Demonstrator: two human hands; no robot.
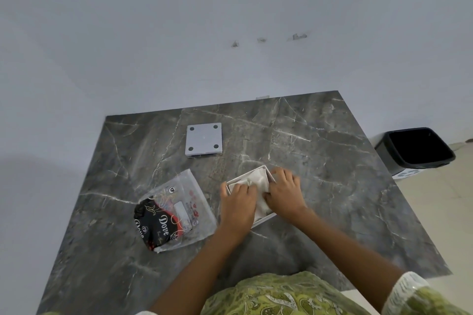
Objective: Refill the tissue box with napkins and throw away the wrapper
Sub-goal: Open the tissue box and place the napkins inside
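Observation:
A white open tissue box (266, 171) sits on the dark marble table (320, 161), slightly right of centre. White napkins (256, 179) lie inside it. My left hand (236, 206) presses down on the napkins at the box's near left side. My right hand (285, 193) rests on the napkins and the box's right edge. Both hands cover most of the box. The clear plastic wrapper (176, 208) with black and red "Dove" print lies flat on the table to the left of the box, apart from both hands.
The box's white square lid (204, 139), with four dark dots, lies farther back on the table. A black waste bin (419, 147) stands on the floor beyond the table's right edge. A pale wall rises behind the table.

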